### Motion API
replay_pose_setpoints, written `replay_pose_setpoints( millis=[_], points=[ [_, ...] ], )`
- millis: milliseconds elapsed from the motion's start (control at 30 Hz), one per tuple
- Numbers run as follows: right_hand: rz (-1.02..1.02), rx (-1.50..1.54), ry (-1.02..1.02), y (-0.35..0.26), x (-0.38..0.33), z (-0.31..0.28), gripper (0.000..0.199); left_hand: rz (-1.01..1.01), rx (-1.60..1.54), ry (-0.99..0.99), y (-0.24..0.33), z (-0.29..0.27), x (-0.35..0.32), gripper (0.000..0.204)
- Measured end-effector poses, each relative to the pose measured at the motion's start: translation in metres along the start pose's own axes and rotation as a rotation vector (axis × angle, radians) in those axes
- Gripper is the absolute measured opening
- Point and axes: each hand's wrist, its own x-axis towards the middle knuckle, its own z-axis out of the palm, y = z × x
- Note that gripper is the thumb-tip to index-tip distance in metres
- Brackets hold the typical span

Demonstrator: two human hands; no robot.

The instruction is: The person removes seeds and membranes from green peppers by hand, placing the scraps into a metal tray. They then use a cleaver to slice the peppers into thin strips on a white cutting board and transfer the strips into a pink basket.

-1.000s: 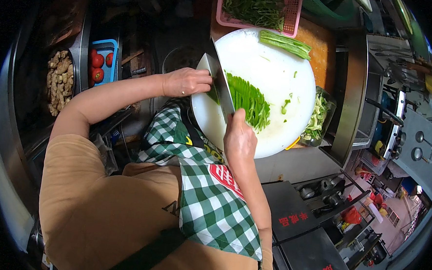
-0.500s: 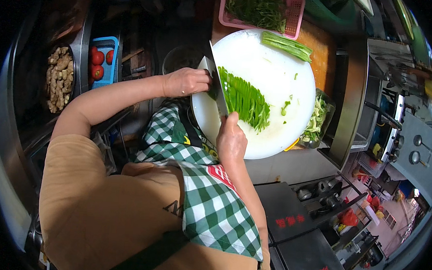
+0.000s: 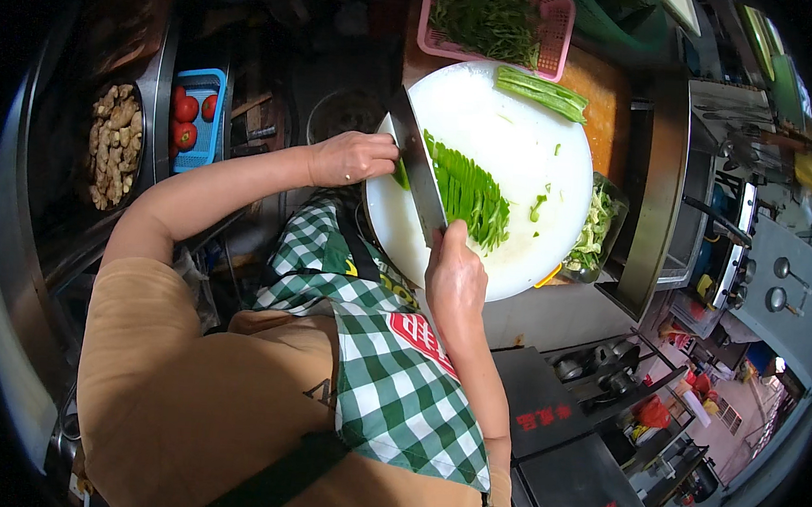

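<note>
My right hand (image 3: 458, 267) is wrapped round the handle of a cleaver (image 3: 418, 171), whose broad blade reaches away from me over a round white cutting board (image 3: 530, 154). Against the blade's right side lies a row of sliced green vegetable (image 3: 469, 194). On the left, the fingers of my left hand (image 3: 356, 157) are closed on an uncut green piece (image 3: 402, 173) at the board's left edge, next to the blade. Part of that piece is hidden by the fingers and blade. Uncut green stalks (image 3: 541, 93) lie at the far right of the board, and small scraps (image 3: 538, 208) are scattered nearer.
A pink basket (image 3: 424, 30) of leafy greens stands beyond the board. A clear container (image 3: 594, 222) of cut pale-green vegetable is at its right. Leftward are a blue basket (image 3: 218, 120) with tomatoes and a pile of ginger (image 3: 115, 146). Dark lidded boxes (image 3: 545, 398) stand lower right.
My right hand has moved slightly right with the cleaver, and the blade now leans so more of its flat face shows. My left hand stays at nearly the same place.
</note>
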Motion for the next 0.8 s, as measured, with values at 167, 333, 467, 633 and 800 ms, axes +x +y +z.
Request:
replay_pose_setpoints(
  millis=[167, 333, 467, 633, 800],
  points=[
    [0.058, 0.003, 0.012, 0.003, 0.006, 0.024, 0.020, 0.010, -0.029, 0.010, 0.001, -0.002, 0.006, 0.009],
    [0.030, 0.006, -0.016, 0.000, -0.004, 0.003, 0.019, -0.005, -0.034, -0.019, 0.001, -0.001, -0.002, 0.009],
    [0.063, -0.013, 0.021, 0.008, -0.001, 0.027, 0.020, -0.006, -0.044, -0.017, 0.004, -0.004, 0.006, 0.009],
    [0.057, 0.028, -0.078, 0.002, -0.003, -0.006, 0.020, -0.012, 0.017, -0.107, 0.003, -0.004, -0.003, 0.013],
    [0.038, 0.183, 0.051, 0.024, 0.002, 0.031, 0.020, -0.016, -0.022, 0.072, 0.005, -0.001, 0.005, 0.013]
  ],
)
